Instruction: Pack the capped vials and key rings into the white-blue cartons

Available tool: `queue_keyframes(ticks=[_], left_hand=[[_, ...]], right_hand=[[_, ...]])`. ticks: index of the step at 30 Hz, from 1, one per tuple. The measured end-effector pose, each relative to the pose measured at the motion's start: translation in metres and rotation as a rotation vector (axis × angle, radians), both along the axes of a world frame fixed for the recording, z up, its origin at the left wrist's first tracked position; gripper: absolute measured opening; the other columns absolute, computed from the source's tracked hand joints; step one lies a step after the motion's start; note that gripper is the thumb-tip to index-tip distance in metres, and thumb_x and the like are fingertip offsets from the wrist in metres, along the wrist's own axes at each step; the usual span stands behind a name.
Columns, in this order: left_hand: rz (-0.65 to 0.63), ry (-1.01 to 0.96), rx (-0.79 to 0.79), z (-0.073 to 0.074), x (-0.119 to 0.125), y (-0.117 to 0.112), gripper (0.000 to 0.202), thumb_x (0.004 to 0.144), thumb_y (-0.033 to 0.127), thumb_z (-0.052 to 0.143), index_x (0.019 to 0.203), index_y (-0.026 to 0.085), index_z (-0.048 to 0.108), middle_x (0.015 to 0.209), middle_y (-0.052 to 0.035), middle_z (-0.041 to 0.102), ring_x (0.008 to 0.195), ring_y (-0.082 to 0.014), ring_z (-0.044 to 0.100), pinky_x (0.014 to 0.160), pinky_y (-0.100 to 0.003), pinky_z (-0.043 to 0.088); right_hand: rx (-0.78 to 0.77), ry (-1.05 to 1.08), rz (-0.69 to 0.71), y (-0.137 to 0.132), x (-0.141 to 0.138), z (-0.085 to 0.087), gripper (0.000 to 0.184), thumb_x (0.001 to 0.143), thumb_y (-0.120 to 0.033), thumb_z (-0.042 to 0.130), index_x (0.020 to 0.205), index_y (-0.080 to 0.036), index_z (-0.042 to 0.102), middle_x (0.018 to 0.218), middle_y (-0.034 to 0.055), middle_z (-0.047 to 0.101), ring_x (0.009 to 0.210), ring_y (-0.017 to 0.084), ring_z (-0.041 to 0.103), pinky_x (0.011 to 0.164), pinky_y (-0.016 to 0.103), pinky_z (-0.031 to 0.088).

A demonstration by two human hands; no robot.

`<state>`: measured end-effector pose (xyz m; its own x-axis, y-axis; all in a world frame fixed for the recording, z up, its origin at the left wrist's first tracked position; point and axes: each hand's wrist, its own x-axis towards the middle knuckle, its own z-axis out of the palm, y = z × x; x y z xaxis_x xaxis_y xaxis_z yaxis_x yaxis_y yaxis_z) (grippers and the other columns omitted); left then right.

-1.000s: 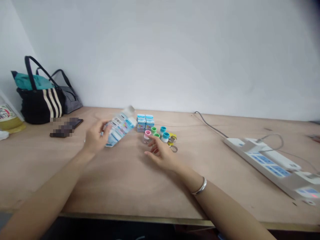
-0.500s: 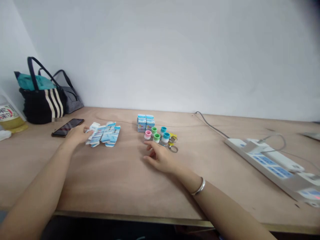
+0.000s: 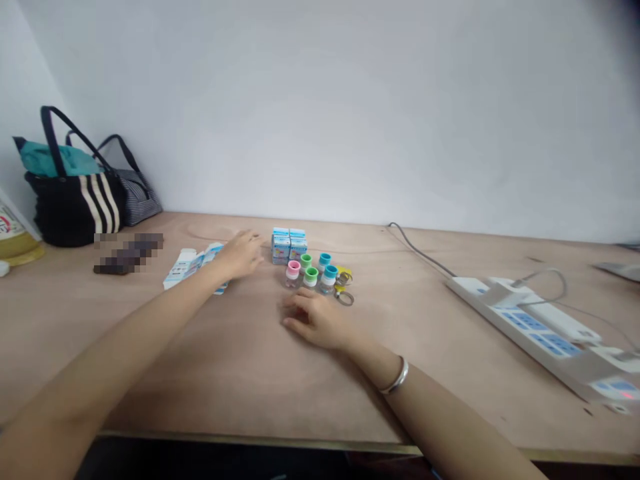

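Observation:
My left hand point(image 3: 240, 255) reaches over the wooden table point(image 3: 235, 360), its fingers stretched out and holding nothing, just left of a block of small blue boxes point(image 3: 289, 245). Flattened blue-and-white cartons point(image 3: 187, 267) lie under and left of that wrist. My right hand point(image 3: 314, 319) rests on the table with fingers loosely spread, holding nothing, just in front of several small bottles with pink, green and teal caps point(image 3: 311, 270). Metal rings with a yellow tag point(image 3: 344, 288) lie right of the bottles. A silver bracelet point(image 3: 396, 377) is on my right wrist.
A striped black tote point(image 3: 75, 200) and a grey bag point(image 3: 133, 200) stand at the back left, with a blurred dark phone point(image 3: 127, 252) in front and a drink bottle point(image 3: 13, 233) at the left edge. A white power strip point(image 3: 545, 330) with cables lies at the right.
My left hand laid the flat cartons down at the left, then let go and moved right toward the blue boxes. My right hand drew back slightly and settled on the table.

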<state>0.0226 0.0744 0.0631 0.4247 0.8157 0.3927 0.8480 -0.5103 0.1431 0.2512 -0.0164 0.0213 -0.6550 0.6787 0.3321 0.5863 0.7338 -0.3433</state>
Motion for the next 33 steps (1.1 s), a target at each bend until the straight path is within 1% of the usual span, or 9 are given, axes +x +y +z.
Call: queue_keyframes(ticks=[2, 5, 8, 11, 15, 21, 25, 28, 33], left_hand=[[0.002, 0.028, 0.056, -0.006, 0.025, 0.018, 0.062, 0.075, 0.026, 0.063, 0.133, 0.019, 0.042, 0.144, -0.0131, 0.036, 0.133, -0.0307, 0.031, 0.108, -0.045, 0.029], [0.046, 0.055, 0.093, -0.016, 0.046, 0.037, 0.062, 0.076, 0.031, 0.063, 0.133, 0.02, 0.041, 0.149, -0.014, 0.026, 0.138, -0.0354, 0.018, 0.109, -0.053, 0.021], [0.034, 0.054, 0.096, -0.024, 0.051, 0.042, 0.05, 0.078, 0.031, 0.062, 0.125, 0.019, 0.049, 0.146, -0.0146, 0.029, 0.137, -0.0361, 0.019, 0.108, -0.056, 0.018], [-0.01, 0.049, 0.101, -0.03, 0.048, 0.036, 0.043, 0.078, 0.027, 0.06, 0.119, 0.016, 0.051, 0.138, -0.0162, 0.04, 0.131, -0.0334, 0.03, 0.107, -0.051, 0.024], [-0.028, 0.018, 0.108, -0.034, 0.043, 0.024, 0.036, 0.08, 0.02, 0.056, 0.114, 0.016, 0.05, 0.119, -0.0148, 0.054, 0.117, -0.0288, 0.046, 0.101, -0.045, 0.035], [0.023, -0.118, 0.133, -0.025, 0.014, -0.009, 0.036, 0.083, 0.02, 0.052, 0.118, 0.016, 0.044, 0.116, -0.0125, 0.054, 0.112, -0.0264, 0.051, 0.095, -0.041, 0.041], [-0.2, -0.302, 0.042, -0.021, -0.003, -0.05, 0.034, 0.083, 0.03, 0.055, 0.115, 0.021, 0.046, 0.113, -0.0063, 0.057, 0.107, -0.0224, 0.055, 0.093, -0.037, 0.044], [-0.326, -0.377, -0.012, -0.029, -0.002, -0.074, 0.032, 0.083, 0.032, 0.056, 0.113, 0.021, 0.048, 0.114, -0.0066, 0.058, 0.107, -0.0213, 0.055, 0.093, -0.037, 0.045], [-0.412, -0.427, -0.024, -0.047, 0.012, -0.089, 0.028, 0.083, 0.028, 0.057, 0.109, 0.022, 0.049, 0.12, -0.0085, 0.054, 0.113, -0.0214, 0.052, 0.096, -0.038, 0.044]], right_hand=[[0.008, -0.024, 0.024, 0.001, 0.001, 0.0, 0.014, 0.079, -0.023, 0.062, 0.091, -0.016, 0.06, 0.09, 0.0073, 0.058, 0.079, 0.017, 0.056, 0.069, 0.029, 0.046], [0.0, -0.059, 0.05, 0.001, 0.001, 0.0, 0.012, 0.081, -0.024, 0.06, 0.09, -0.016, 0.06, 0.091, 0.0069, 0.057, 0.079, 0.016, 0.055, 0.07, 0.029, 0.046], [-0.003, -0.088, 0.056, 0.001, 0.002, -0.001, 0.012, 0.082, -0.025, 0.059, 0.09, -0.016, 0.06, 0.092, 0.0068, 0.056, 0.08, 0.016, 0.055, 0.07, 0.028, 0.046], [0.007, -0.089, 0.063, 0.002, 0.001, -0.003, 0.013, 0.082, -0.025, 0.059, 0.091, -0.016, 0.06, 0.093, 0.0071, 0.056, 0.081, 0.016, 0.055, 0.072, 0.028, 0.046], [0.016, -0.07, 0.069, 0.002, 0.001, -0.004, 0.013, 0.083, -0.025, 0.058, 0.092, -0.016, 0.061, 0.093, 0.0073, 0.056, 0.082, 0.016, 0.056, 0.073, 0.029, 0.046], [-0.013, -0.004, 0.04, 0.001, 0.0, -0.003, 0.013, 0.08, -0.023, 0.061, 0.091, -0.016, 0.06, 0.092, 0.0075, 0.058, 0.08, 0.017, 0.057, 0.071, 0.03, 0.047], [-0.067, 0.226, -0.088, 0.0, -0.004, -0.004, 0.043, 0.081, -0.029, 0.062, 0.119, -0.015, 0.048, 0.098, 0.0092, 0.059, 0.073, 0.015, 0.057, 0.064, 0.029, 0.049], [-0.04, 0.392, -0.102, 0.001, -0.007, -0.002, 0.06, 0.079, -0.036, 0.064, 0.13, -0.018, 0.038, 0.108, 0.0112, 0.057, 0.082, 0.017, 0.057, 0.07, 0.032, 0.051], [0.01, 0.422, 0.033, 0.004, -0.008, 0.007, 0.049, 0.078, -0.039, 0.066, 0.12, -0.02, 0.049, 0.115, 0.0118, 0.056, 0.1, 0.021, 0.056, 0.081, 0.035, 0.05]])
